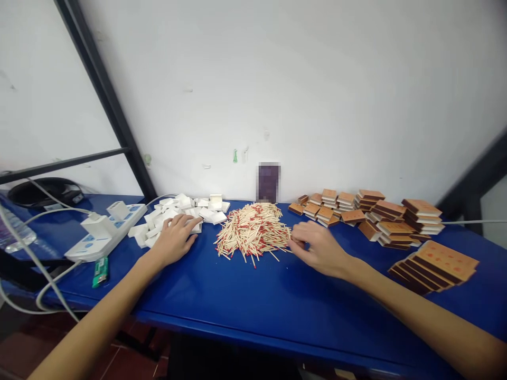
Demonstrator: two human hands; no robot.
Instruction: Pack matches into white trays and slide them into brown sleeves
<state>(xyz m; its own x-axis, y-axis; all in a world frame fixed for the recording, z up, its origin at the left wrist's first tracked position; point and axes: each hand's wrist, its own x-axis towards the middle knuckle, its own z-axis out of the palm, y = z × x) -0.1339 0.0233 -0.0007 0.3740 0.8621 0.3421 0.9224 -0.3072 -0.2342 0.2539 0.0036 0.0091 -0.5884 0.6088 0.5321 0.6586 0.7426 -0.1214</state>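
Observation:
My left hand (174,241) lies with its fingers stretched out over the heap of small white matchbox trays (154,217), its fingertips against the ones at the near right side. A large pile of loose red-tipped matches (253,229) sits in the middle of the blue table. At the right edge of that pile is my right hand (317,247), fingers curled in and thumb drawn toward them. Whatever its fingertips may hold is hidden. Brown matchbox sleeves (386,211) stand stacked and scattered beyond the right hand, with a fanned group of sleeves (439,264) nearer me.
A white power strip (95,245) with plugs and cables takes up the left side, a green packet (100,272) beside it. Behind it lies a black round object (47,192). A dark pixelated rectangle (268,182) stands against the white wall. Black frame bars (106,100) rise at the left.

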